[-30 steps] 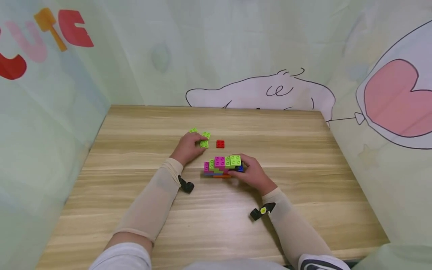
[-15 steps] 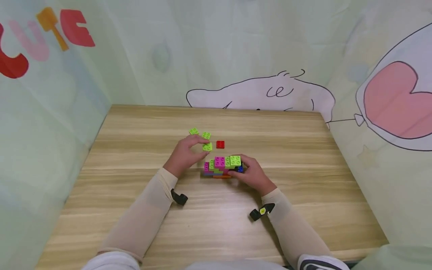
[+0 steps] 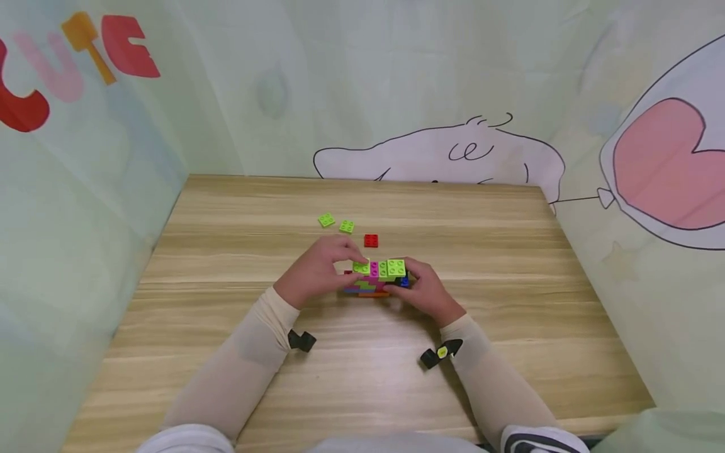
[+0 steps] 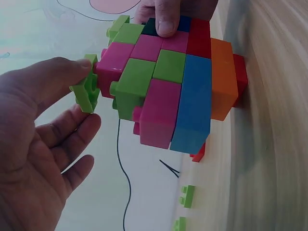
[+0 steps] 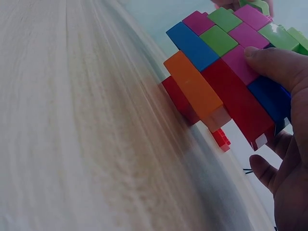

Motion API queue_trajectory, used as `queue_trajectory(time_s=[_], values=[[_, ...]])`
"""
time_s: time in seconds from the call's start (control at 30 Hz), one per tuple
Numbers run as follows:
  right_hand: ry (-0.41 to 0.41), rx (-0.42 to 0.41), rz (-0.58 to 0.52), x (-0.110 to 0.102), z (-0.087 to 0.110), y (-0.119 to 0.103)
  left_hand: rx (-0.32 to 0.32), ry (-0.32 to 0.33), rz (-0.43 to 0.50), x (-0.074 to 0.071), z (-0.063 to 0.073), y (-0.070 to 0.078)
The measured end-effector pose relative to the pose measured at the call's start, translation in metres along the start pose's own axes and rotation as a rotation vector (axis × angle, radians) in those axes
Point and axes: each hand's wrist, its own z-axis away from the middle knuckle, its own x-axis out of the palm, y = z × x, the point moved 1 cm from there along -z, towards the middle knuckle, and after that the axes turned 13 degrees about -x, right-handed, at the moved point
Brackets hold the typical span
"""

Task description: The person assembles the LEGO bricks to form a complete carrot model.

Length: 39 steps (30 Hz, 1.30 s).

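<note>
A stack of toy building bricks (image 4: pixel 163 110) in pink, lime, blue, orange and red stands on the table. My right hand (image 3: pixel 428 290) grips its right end, the thumb pressed against the near side, as the right wrist view shows. My left hand (image 3: pixel 318 267) pinches a thin lime brick (image 4: pixel 86 86) between thumb and fingertips. In the left wrist view that brick is right at the studs of a pink brick (image 4: pixel 114 67) on top of the stack. From the head view it overlaps the upper left part of the stack, beside another lime brick (image 3: pixel 396 267).
Two loose lime bricks, one farther left (image 3: pixel 326 219) and one nearer the middle (image 3: pixel 347 226), lie behind the stack. A small red brick (image 3: pixel 370 241) lies close behind it. Printed curtains surround the wooden table (image 3: pixel 481 226) at the back and sides.
My left hand has picked up the nearest lime brick from the table and carried it right and toward me, onto the top of the stack. My right hand has stayed on the stack.
</note>
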Motion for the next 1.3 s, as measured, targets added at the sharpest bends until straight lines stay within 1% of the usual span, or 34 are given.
queue_trajectory(time_s=[0.13,0.2,0.27,0.4,0.47,0.53,0.67,0.73,0.77,0.83,0.9,0.97,1.03,1.1,1.13,1.2,1.23,1.3], values=[[-0.006,0.005,0.001,-0.001,0.000,0.002,-0.008,-0.016,-0.063,0.000,-0.001,0.007],[-0.009,0.008,-0.008,-0.001,0.000,0.002,-0.033,-0.027,-0.102,0.001,-0.002,0.011],[-0.009,0.027,-0.018,-0.001,0.000,0.001,-0.057,-0.037,-0.138,0.001,-0.002,0.015],[-0.003,0.048,-0.033,-0.001,0.002,0.001,-0.102,-0.053,-0.155,0.004,-0.002,0.018],[-0.002,0.045,-0.030,-0.001,0.004,0.003,-0.128,-0.058,-0.134,0.006,-0.003,0.016],[0.003,0.032,-0.030,-0.001,0.004,0.004,-0.165,-0.067,-0.090,0.010,-0.002,0.010],[0.006,0.033,-0.023,-0.001,0.002,0.006,-0.267,-0.092,0.044,0.023,0.000,-0.008],[0.005,0.040,-0.023,0.000,0.001,0.006,-0.317,-0.094,0.088,0.030,0.002,-0.017],[0.002,0.042,-0.027,0.000,0.001,0.006,-0.333,-0.090,0.103,0.034,0.003,-0.021],[-0.012,0.036,-0.042,0.000,-0.001,0.007,-0.355,-0.068,0.101,0.038,0.006,-0.028],[-0.032,0.015,-0.070,-0.001,-0.002,0.007,-0.363,-0.039,0.107,0.040,0.009,-0.033],[-0.030,-0.018,-0.119,-0.004,-0.003,0.009,-0.358,-0.012,0.117,0.041,0.013,-0.037],[-0.004,-0.044,-0.152,-0.008,-0.006,0.013,-0.348,0.013,0.128,0.041,0.016,-0.038],[0.055,-0.042,-0.163,-0.011,-0.011,0.020,-0.333,0.034,0.152,0.042,0.019,-0.040],[0.088,-0.024,-0.149,-0.012,-0.015,0.025,-0.326,0.041,0.161,0.042,0.020,-0.041],[0.141,0.034,-0.067,-0.013,-0.024,0.037,-0.314,0.055,0.178,0.043,0.023,-0.044],[0.153,0.069,-0.020,-0.013,-0.029,0.043,-0.309,0.063,0.185,0.044,0.024,-0.045],[0.139,0.132,0.069,-0.012,-0.040,0.054,-0.298,0.077,0.189,0.044,0.026,-0.047]])
